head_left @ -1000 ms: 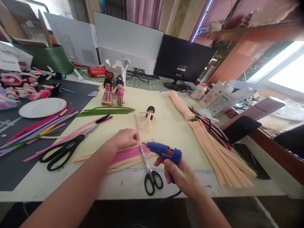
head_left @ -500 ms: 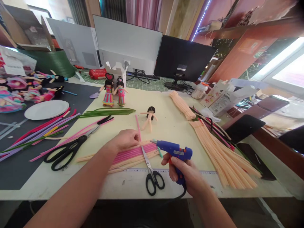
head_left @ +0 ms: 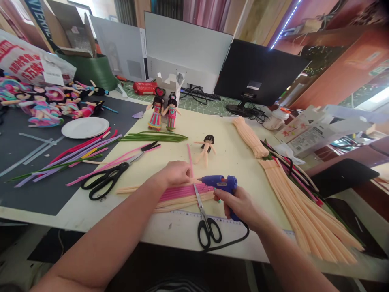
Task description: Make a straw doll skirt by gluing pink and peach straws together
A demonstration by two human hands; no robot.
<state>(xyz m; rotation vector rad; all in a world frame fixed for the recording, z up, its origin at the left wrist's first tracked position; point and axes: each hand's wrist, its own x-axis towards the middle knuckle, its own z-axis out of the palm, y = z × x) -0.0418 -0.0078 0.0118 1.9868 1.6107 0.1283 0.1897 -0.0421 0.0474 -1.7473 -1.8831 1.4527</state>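
My right hand [head_left: 243,205] is wrapped round a blue glue gun [head_left: 220,182], its nozzle pointing left. My left hand [head_left: 178,173] is closed in a pinch just left of the nozzle, and a peach pipe cleaner [head_left: 195,180] shows between its fingertips and the nozzle tip. Beneath lies a row of pink pipe cleaners [head_left: 176,193] with peach ones along its edges. A pink pipe cleaner [head_left: 190,156] lies upright behind my fingers. Small black-handled scissors [head_left: 203,215] rest over the row. Farther back lies a bare peach doll [head_left: 207,147] with black hair.
Larger black scissors [head_left: 114,174] and green pipe cleaners [head_left: 154,137] lie left. Two dressed dolls [head_left: 164,113] stand behind. Peach bundles [head_left: 291,194] lie right. A white plate [head_left: 85,127], heaped dolls [head_left: 45,105] and monitors [head_left: 188,48] fill the back.
The view has swung left, shifting everything rightward in the picture. The glue gun has come closer to my left hand, its nozzle now at the fingertips. Its cord trails below the small scissors.
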